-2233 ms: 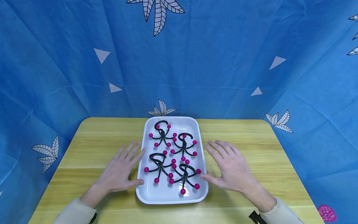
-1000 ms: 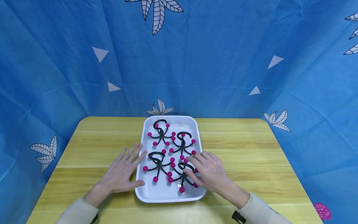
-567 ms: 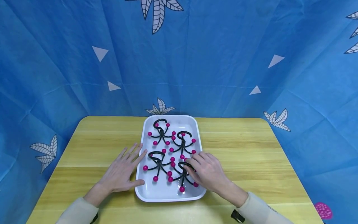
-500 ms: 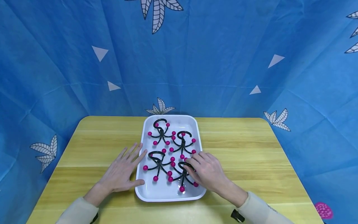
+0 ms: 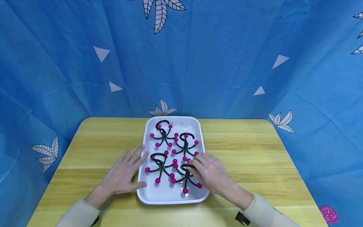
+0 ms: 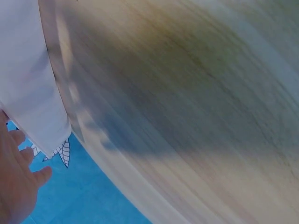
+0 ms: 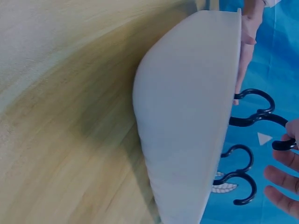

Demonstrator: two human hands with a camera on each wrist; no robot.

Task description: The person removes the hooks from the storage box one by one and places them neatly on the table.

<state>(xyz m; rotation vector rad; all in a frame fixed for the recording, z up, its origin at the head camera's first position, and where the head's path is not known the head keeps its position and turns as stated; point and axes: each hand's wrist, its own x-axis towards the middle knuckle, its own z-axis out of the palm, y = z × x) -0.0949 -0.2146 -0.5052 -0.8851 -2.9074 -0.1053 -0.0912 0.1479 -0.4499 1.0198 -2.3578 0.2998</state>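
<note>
Several black S-curved hooks with spreading legs tipped with pink balls lie in a white tray [image 5: 157,197]. My right hand [image 5: 211,173] reaches over the tray's right side and pinches the curved end of the near right hook [image 5: 186,176]; the right wrist view shows thumb and fingers at the hook's tip [image 7: 282,144]. That hook's far right leg is partly hidden by the hand. With fingers spread, my left hand [image 5: 122,175] lies along the tray's left rim. The near left hook [image 5: 161,164] is closest to it. Two more hooks [image 5: 164,134] lie farther back.
The tray stands on a wood-grain table [image 5: 241,135], its far end near the table's back edge. A blue cloth [image 5: 221,63] with leaf and triangle prints hangs behind and along the sides.
My right hand has come left from beside the tray, over its right side, and taken the near right hook between thumb and fingers. The left hand keeps its place.
</note>
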